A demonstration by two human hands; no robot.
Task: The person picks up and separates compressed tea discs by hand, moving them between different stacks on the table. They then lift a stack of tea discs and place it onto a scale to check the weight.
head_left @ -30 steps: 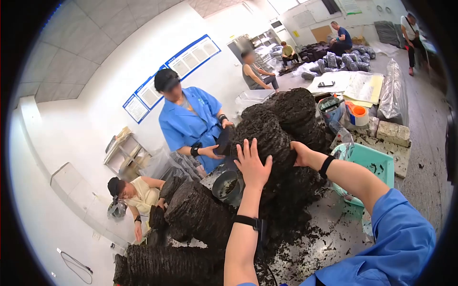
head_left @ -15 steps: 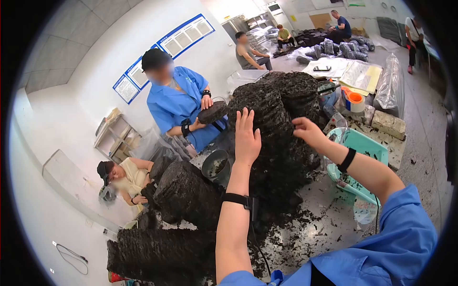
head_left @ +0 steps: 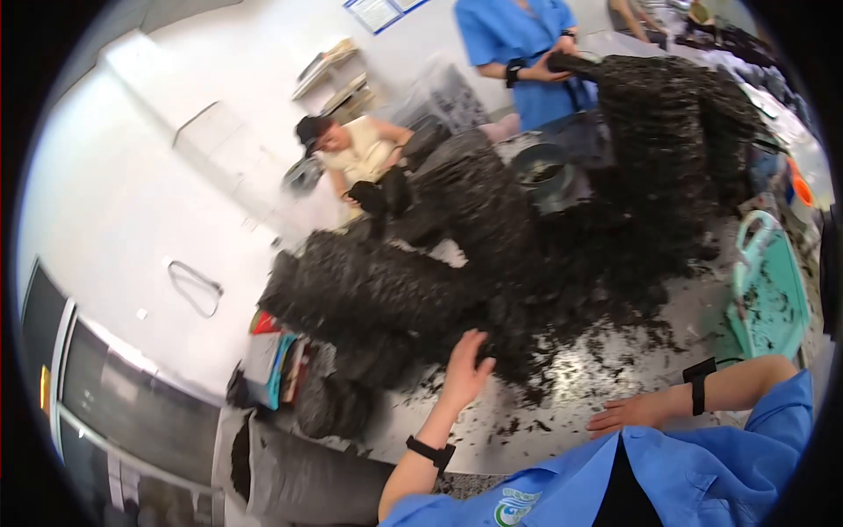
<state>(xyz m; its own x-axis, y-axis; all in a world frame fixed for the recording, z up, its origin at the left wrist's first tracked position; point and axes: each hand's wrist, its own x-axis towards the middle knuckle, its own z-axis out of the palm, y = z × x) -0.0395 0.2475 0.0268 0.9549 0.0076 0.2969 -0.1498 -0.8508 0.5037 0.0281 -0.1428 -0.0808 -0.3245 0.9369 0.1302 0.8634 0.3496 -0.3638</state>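
Note:
My left hand (head_left: 465, 376) has its fingers and thumb apart and holds nothing. It is over the near side of the table, closest to a toppled stack of dark, crinkled sheets (head_left: 373, 277) that look like dried seaweed. Palm down on the metal table (head_left: 575, 443), my right hand (head_left: 634, 413) lies flat with its fingers stretched out. Loose dark flakes (head_left: 606, 338) are scattered beyond both hands. Farther back, tall stacks of the same dark sheets (head_left: 654, 132) stand upright, and another stack (head_left: 474, 198) leans at the middle.
A grey bucket (head_left: 546, 189) stands among the stacks. At the right is a teal basket (head_left: 774, 303) with flakes in it. Across the table, a person in blue (head_left: 518, 53) holds a dark round piece; another person in cream (head_left: 367, 149) handles dark pieces. A grey sack (head_left: 316, 474) lies front left.
Both hands have come away from the tall stack, down to the near side of the table. The view has turned left and downward.

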